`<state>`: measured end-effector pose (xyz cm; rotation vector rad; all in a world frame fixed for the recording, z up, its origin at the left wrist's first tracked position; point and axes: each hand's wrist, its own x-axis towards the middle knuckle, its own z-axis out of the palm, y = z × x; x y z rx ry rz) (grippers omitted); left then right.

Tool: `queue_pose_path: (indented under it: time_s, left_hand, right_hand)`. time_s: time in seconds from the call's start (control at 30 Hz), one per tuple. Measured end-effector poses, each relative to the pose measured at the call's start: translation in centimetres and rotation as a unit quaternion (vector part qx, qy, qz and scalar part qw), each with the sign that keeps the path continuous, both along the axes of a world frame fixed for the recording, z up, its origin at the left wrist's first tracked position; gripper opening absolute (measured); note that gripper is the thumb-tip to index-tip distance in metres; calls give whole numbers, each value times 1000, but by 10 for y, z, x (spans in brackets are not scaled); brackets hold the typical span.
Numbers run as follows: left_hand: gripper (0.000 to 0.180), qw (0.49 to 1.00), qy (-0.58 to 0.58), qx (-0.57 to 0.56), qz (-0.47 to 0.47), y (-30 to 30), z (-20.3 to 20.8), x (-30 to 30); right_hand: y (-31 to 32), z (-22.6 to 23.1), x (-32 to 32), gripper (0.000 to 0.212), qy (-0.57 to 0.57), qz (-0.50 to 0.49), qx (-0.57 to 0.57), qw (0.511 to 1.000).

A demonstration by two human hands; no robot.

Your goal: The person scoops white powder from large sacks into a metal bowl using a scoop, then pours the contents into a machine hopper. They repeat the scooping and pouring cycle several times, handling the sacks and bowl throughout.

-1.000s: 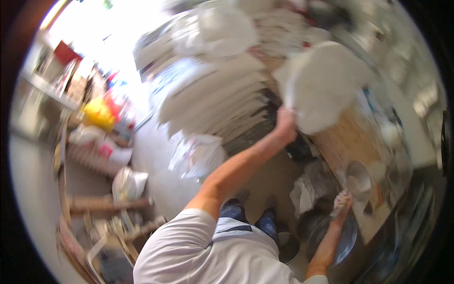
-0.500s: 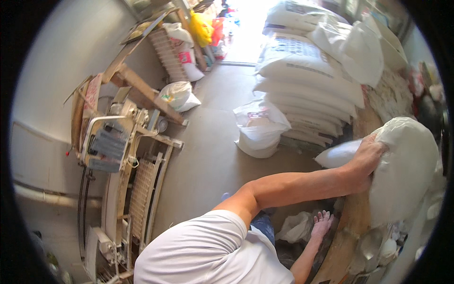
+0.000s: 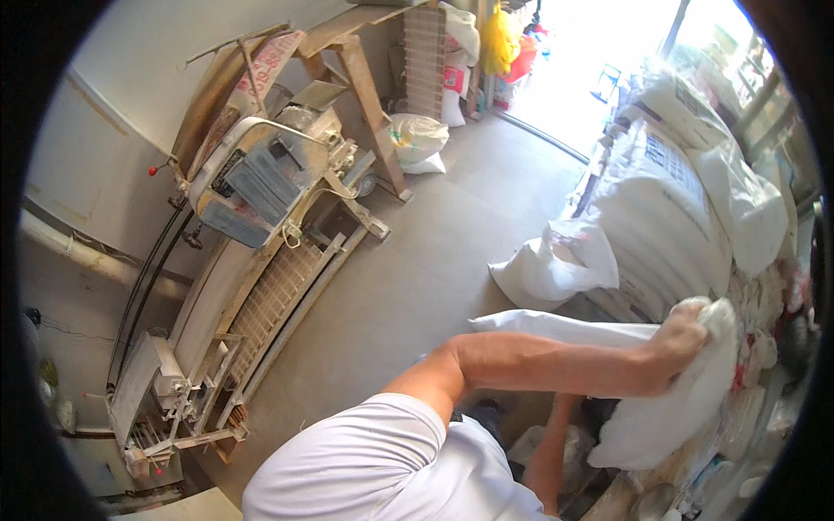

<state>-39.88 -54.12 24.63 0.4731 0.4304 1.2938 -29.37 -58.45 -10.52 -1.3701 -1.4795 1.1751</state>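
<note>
My left hand is closed in a fist on the gathered top of a white woven sack. This sack hangs down beneath the hand at the right side. From the lower edge my right forearm reaches up behind the left forearm, which hides the right hand and its fingers. Another white sack lies just beyond the left forearm. Below the forearms, beside the right one, is a crumpled whitish bag, partly covered.
White filled sacks are stacked at the right, with an upright white sack beside them. A dusty machine on a frame stands along the left wall. A small sack sits near it, and a bright doorway lies beyond.
My left hand has lowered the sack, which now hangs nearer to me. My right hand, open in sight before, has gone behind the left forearm. The view has turned toward the left.
</note>
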Motion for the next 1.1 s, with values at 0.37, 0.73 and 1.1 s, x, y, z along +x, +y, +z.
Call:
queue_pose_path:
  time_s: [0.37, 0.73, 1.1]
  left_hand:
    - [16, 962, -25, -53, 268, 4, -88, -200]
    - [18, 894, 136, -13, 427, 93, -63, -356]
    - [22, 875, 260, 39, 405, 220, -69, -432]
  right_hand:
    - [-18, -30, -243, 51, -3, 226, -34, 974]
    - [107, -48, -405, 45, 2, 279, -1, 960]
    - [312, -25, -588, 40, 7, 185, 112, 976]
